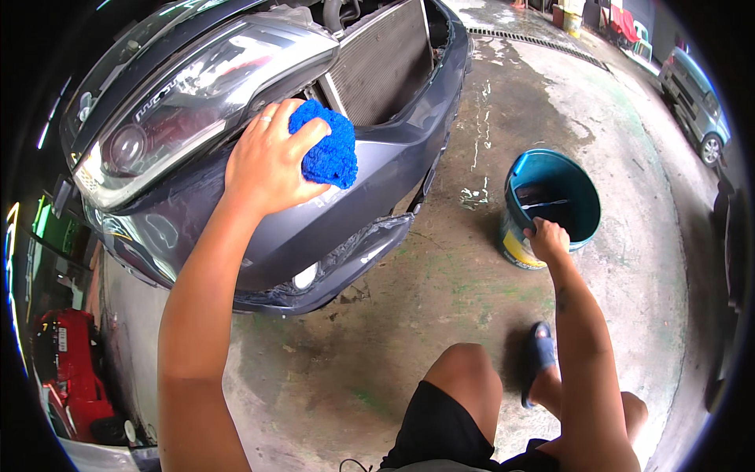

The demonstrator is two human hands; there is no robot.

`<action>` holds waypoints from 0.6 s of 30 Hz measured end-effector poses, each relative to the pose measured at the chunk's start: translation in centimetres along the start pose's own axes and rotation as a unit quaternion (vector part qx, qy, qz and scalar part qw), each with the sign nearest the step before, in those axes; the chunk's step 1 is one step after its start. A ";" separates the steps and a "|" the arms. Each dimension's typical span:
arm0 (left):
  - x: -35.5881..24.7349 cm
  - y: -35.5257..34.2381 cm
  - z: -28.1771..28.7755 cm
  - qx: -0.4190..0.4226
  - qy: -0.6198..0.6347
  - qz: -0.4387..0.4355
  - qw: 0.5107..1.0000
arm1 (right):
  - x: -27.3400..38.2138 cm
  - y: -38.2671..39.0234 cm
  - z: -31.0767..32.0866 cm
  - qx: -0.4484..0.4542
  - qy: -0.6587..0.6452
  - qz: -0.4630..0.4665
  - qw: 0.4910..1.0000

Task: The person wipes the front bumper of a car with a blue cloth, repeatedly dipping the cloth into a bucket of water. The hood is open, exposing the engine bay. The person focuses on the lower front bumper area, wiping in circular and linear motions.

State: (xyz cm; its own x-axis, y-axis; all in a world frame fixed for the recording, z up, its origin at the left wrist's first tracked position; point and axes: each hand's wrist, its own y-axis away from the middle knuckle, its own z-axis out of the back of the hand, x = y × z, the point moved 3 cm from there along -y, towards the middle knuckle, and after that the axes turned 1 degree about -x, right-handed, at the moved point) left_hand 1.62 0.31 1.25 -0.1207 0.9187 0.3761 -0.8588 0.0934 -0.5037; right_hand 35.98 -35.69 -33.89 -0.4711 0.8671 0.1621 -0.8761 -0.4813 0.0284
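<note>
My left hand (267, 157) grips a bright blue shaggy cloth (326, 145) against the dark grey front bumper (303, 240), just below the clear headlight (197, 79). A finned radiator (381, 59) shows in the opening at the top centre. At the right, my right hand (548, 236) has its fingers closed on the near rim of a teal bucket (580, 197) with a yellow label, which stands on the concrete floor and holds dark liquid. Part of the bumper's lower edge looks damaged and separated.
A red car (79, 370) is at the far left, and a silver car (692, 94) at the upper right. A drain grate (535, 43) crosses the floor behind the bucket, near red and green chairs (625, 27). My sandalled foot (543, 354) is below the bucket.
</note>
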 end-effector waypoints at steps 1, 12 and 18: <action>0.2 0.2 0.3 0.007 -0.005 -0.001 1.000 | 0.2 1.2 -0.2 -0.006 -0.013 0.012 1.000; -0.3 1.0 0.2 -0.003 -0.031 0.002 1.000 | -3.5 14.1 1.2 0.075 -0.010 0.150 0.986; -0.7 0.9 0.5 -0.007 -0.065 0.034 0.997 | -6.7 23.0 2.9 0.127 0.036 0.282 0.950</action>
State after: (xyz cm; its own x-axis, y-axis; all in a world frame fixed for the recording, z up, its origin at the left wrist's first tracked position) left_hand 0.64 -0.44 0.94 -0.2425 0.8658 0.4377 -0.8394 0.0390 -0.5421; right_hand 19.30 -52.95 -31.49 -0.8722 0.4639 0.1549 -0.4333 -0.8798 0.1955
